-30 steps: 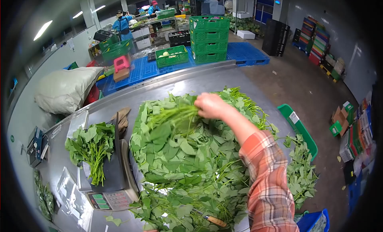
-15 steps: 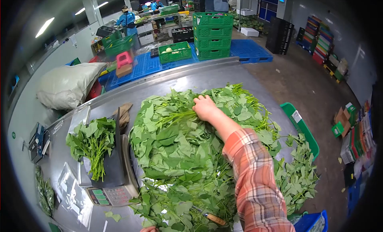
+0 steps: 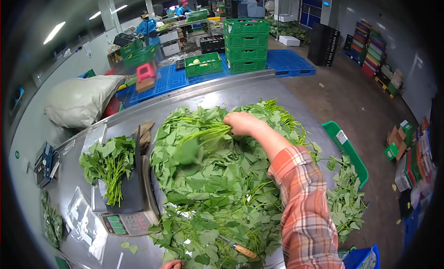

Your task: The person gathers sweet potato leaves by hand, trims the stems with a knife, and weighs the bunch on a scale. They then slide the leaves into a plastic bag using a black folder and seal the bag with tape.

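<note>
My right hand (image 3: pixel 239 124), in a plaid sleeve, is closed around the stems of a bunch of leafy greens (image 3: pixel 201 135). Its leaves hang to the left, slightly blurred, over a big heap of the same greens (image 3: pixel 208 176) on the metal table. Only a sliver of my left hand (image 3: pixel 172 265) shows at the bottom edge, beside the heap; what its fingers do is cut off. A wooden-handled tool (image 3: pixel 243 251) lies on the greens near the front. To the left, another bunch (image 3: pixel 113 165) rests on a digital scale (image 3: pixel 127 223).
Clear plastic bags (image 3: pixel 85 222) lie left of the scale. A green crate (image 3: pixel 347 148) stands at the table's right side, with more greens (image 3: pixel 346 199) near it. Beyond the table are stacked green crates (image 3: pixel 246 44) on blue pallets (image 3: pixel 291 62), a white sack (image 3: pixel 81 100) and several people.
My right hand has closed on the stems and drawn the bunch slightly up from the heap, its leaves swinging. The view has shifted a little. My left hand stays at the bottom edge.
</note>
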`<state>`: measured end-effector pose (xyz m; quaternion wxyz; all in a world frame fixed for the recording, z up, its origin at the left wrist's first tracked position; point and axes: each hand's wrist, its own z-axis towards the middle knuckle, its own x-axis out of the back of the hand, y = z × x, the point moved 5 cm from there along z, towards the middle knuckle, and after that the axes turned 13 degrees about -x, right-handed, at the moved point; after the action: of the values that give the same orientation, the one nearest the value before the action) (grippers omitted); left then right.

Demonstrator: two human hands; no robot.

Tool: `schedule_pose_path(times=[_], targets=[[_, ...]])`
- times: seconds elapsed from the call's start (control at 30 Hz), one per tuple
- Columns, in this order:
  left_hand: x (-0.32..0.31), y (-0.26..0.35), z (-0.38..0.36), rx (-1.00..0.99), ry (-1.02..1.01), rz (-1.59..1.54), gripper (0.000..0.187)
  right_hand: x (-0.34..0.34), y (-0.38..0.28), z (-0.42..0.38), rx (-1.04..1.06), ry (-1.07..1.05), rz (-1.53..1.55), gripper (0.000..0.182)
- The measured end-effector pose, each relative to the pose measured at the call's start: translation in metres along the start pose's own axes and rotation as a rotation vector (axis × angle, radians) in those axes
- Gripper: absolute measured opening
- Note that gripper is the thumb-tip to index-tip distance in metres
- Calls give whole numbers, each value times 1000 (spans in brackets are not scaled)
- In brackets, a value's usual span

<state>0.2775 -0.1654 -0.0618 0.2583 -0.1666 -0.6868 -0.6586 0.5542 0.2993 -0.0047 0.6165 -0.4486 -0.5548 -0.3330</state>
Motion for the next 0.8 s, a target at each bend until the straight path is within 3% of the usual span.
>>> schedule_pose_path(times=[0.17, 0.2, 0.3, 0.33, 0.4, 0.43, 0.47, 0.53, 0.6, 0.67, 0.7, 0.73, 0.8], targets=[[13, -10, -17, 137, 51, -22, 19, 6, -8, -8, 70, 358, -161, 26], [17, -4, -18, 140, 59, -11, 19, 26, -11, -17, 151, 578, -187, 26], [22, -2, -20, 106, 73, 9, 19, 86, -27, -63, 72, 824, -104, 39], [19, -3, -24, 93, 80, 2, 19, 89, -27, -72, 5, 749, -51, 32], [15, 27, -18, 178, -74, 47, 19, 54, -16, -71, -129, 328, -117, 30], [13, 34, -22, -46, -136, 119, 19, 27, -16, -83, -202, 102, -132, 28], [8, 39, -16, -287, -182, 184, 19, 35, -31, -105, -140, 211, -137, 26], [2, 47, -14, -432, -314, 153, 31, 58, -74, -160, 49, 416, -159, 22], [11, 99, -11, -745, -272, 152, 32, 63, -135, -211, 345, 484, -208, 21], [28, 145, -17, -1089, -136, 163, 42, 47, -194, -257, 540, 291, -214, 27], [37, 160, -17, -1078, -93, 217, 48, 31, -218, -274, 634, 108, -180, 28], [45, 171, -18, -1077, -58, 268, 55, 29, -243, -300, 816, 70, -127, 30], [48, 148, -12, -800, -81, 298, 61, 13, -272, -338, 947, 34, -185, 32]])
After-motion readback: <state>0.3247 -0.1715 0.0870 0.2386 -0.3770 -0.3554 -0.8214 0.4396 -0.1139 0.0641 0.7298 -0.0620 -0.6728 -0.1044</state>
